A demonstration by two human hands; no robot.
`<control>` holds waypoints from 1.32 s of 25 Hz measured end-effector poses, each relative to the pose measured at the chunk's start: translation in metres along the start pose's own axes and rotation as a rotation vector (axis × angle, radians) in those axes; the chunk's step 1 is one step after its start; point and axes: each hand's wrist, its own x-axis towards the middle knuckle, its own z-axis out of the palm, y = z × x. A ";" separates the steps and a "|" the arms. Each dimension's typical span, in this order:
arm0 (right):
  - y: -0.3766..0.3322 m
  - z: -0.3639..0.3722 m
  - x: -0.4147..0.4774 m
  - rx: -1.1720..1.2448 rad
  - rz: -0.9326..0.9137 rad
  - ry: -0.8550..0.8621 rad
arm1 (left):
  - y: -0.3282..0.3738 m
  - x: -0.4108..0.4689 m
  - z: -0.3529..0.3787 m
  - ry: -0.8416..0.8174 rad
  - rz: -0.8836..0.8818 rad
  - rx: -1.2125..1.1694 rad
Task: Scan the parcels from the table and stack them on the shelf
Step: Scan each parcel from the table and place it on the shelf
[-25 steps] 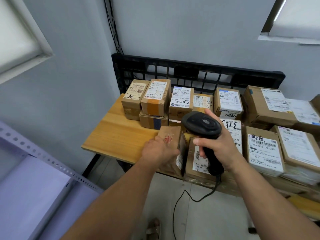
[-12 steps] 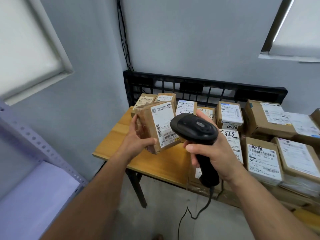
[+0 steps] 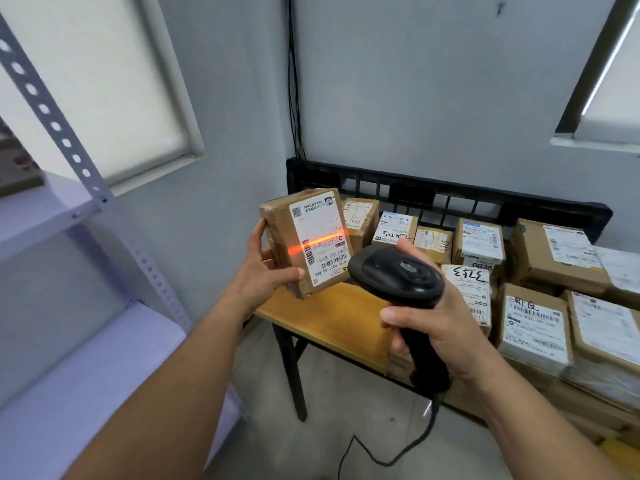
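My left hand [image 3: 265, 271] grips a small brown cardboard parcel [image 3: 306, 240], held up above the wooden table [image 3: 332, 317] with its white label facing me. An orange scan line crosses the label. My right hand [image 3: 436, 327] grips the handle of a black corded barcode scanner [image 3: 396, 273], whose head points at the parcel from just to its right. Several more labelled parcels [image 3: 478, 244] lie on the table to the right. The grey metal shelf [image 3: 79, 341] stands at the left.
A black plastic pallet [image 3: 450, 199] leans on the wall behind the table. The scanner's cable [image 3: 391, 455] hangs to the floor. A perforated shelf post [image 3: 69, 143] rises at the left, with part of a box on the upper shelf board.
My left hand lifted the parcel off the table and turned its label towards me. The scanner's orange line now lies across the label. The view swung left towards the shelf.
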 end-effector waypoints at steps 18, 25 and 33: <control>-0.013 0.055 -0.005 -0.081 -0.009 -0.062 | 0.005 -0.037 -0.070 0.131 0.071 -0.066; -0.041 0.135 0.046 -0.093 -0.156 -0.146 | 0.015 -0.039 -0.171 0.296 0.134 -0.112; -0.061 0.251 0.106 -0.030 -0.183 -0.346 | 0.030 -0.061 -0.313 0.608 0.196 -0.149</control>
